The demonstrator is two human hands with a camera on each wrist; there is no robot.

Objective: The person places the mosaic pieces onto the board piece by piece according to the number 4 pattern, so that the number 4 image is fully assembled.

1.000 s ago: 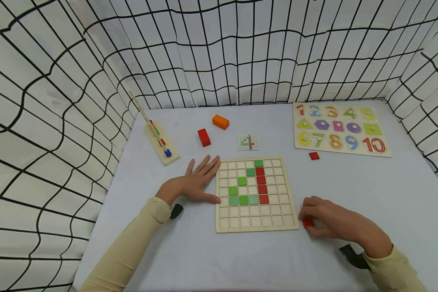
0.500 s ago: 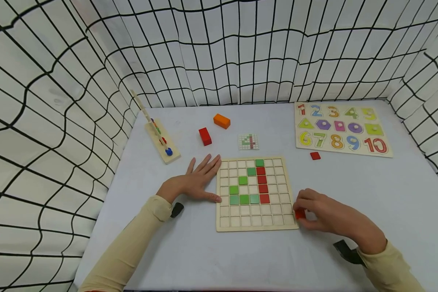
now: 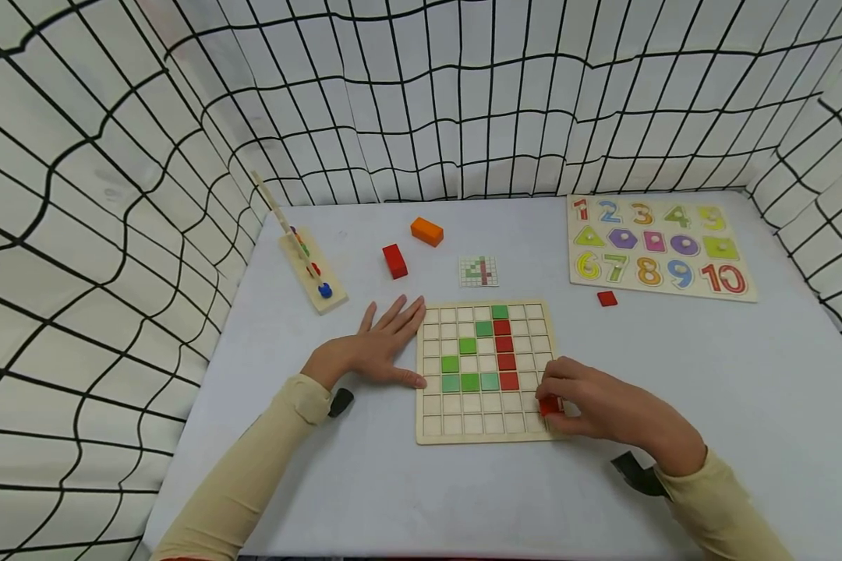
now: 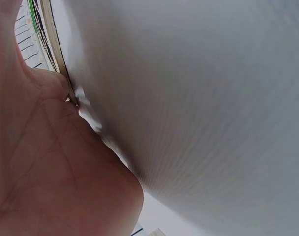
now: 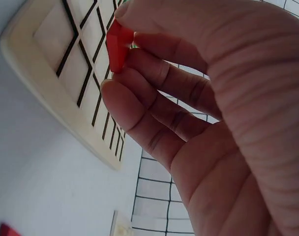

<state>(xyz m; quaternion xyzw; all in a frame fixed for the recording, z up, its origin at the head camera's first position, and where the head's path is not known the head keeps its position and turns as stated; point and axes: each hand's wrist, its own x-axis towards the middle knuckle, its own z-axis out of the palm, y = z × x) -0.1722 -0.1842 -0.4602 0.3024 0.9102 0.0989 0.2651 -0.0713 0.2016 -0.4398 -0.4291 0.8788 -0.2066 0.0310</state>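
Note:
A wooden grid board (image 3: pixel 435 427) lies on the white table, with green square tiles (image 3: pixel 469 382) in a stepped line and a row, and a column of red tiles (image 3: pixel 507 361). My right hand (image 3: pixel 603 405) pinches a red tile (image 3: pixel 550 405) between thumb and fingers over the board's lower right squares. The right wrist view shows this red tile (image 5: pixel 118 46) held on edge near the grid; contact with the board cannot be told. Spread flat, my left hand (image 3: pixel 375 358) touches the board's left edge with thumb and fingertips. Its palm (image 4: pixel 56 162) fills the left wrist view's lower left.
A small pattern card (image 3: pixel 479 272) lies behind the board, near a red block (image 3: pixel 394 262) and an orange block (image 3: pixel 426 232). A loose red tile (image 3: pixel 606 298) sits below the number puzzle (image 3: pixel 663 245). At left stands a wooden bead toy (image 3: pixel 314 273). Black netting surrounds the table.
My right hand has moved left from beside the board to above its right part, carrying the red tile. The left hand has stayed in place.

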